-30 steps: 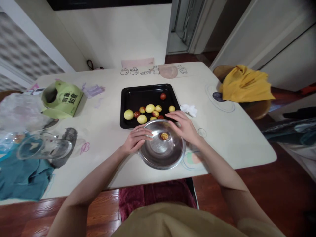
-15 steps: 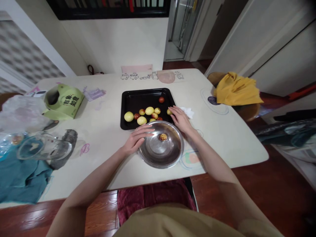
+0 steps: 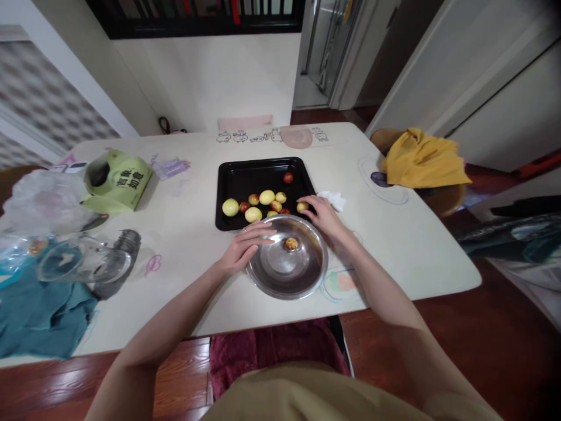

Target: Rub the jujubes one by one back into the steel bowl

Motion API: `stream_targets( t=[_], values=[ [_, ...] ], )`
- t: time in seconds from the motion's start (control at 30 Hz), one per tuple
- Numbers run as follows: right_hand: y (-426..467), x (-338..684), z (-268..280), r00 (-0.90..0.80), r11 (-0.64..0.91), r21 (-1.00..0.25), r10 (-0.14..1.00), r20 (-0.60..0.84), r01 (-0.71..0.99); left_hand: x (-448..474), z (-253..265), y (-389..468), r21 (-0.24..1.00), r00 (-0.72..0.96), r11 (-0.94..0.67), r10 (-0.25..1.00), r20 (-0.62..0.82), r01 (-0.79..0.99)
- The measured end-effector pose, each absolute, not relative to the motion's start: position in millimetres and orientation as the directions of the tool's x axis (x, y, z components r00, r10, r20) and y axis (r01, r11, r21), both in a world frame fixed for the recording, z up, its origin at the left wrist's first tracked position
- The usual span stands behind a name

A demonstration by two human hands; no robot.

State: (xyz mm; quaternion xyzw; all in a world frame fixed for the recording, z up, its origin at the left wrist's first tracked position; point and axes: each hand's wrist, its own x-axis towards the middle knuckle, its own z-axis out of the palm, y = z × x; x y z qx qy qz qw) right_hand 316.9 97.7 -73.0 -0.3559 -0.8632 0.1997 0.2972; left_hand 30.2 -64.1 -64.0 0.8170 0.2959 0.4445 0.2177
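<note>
Eleven fruits (image 3: 267,197) show in one tray (image 3: 245,171), beyond one bowl (image 3: 284,280) holding a single piece (image 3: 291,244). The left hand (image 3: 241,248) lies loose, fingers extended over the bowl's rim; the right hand (image 3: 325,216) curls at one yellow fruit (image 3: 301,207) by the tray's right edge, whether gripping I cannot tell.

On the worktop (image 3: 407,251), a metal bowl (image 3: 287,283) is overlapped at its left rim by the outstretched left hand (image 3: 240,250). In the black tray (image 3: 249,175), a yellow fruit (image 3: 302,207) is framed by the curled right hand (image 3: 326,217); whether it is gripped cannot be told.
</note>
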Motion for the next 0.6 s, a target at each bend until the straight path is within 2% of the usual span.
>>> stream_targets(
  t=[0.2, 0.43, 0.6],
  values=[
    [93, 318, -67, -0.586, 0.673, -0.594, 0.717, 0.377, 0.441, 29, -64, -64, 0.623, 0.433, -0.725, 0.682, 0.590, 0.293],
    [86, 314, -68, -0.629, 0.686, -0.523, 0.708, 0.321, 0.506, 29, -64, -64, 0.617, 0.431, -0.726, 0.682, 0.591, 0.304],
    [82, 313, -65, -0.606, 0.716, -0.512, 0.687, 0.400, 0.474, 29, -65, -64, 0.613, 0.425, -0.727, 0.683, 0.594, 0.310]
  ],
)
